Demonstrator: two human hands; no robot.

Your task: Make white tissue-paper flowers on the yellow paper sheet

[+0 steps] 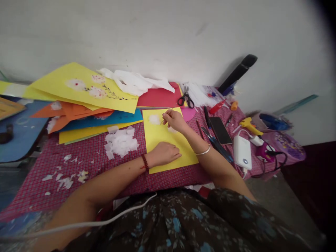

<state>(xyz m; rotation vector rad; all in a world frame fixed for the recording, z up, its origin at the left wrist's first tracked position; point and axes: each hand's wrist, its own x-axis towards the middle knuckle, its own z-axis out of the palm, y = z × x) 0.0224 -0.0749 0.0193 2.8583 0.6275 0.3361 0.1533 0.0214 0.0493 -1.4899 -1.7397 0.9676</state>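
Paper scraps (121, 141) lie left of the sheet (154, 136).

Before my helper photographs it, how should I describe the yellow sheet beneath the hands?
On the checked tablecloth, find the heap of white paper pieces. Just to its right lies the yellow sheet. Unlike the other yellow sheets, it has the left hand lying on it.

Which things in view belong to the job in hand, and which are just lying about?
Belonging to the job:
thin stick, held in the right hand
yellow sheet, under the left hand
cut white paper pieces, probably, heaped beside it

Apparently just lying about:
black-handled scissors
smartphone
yellow glue gun
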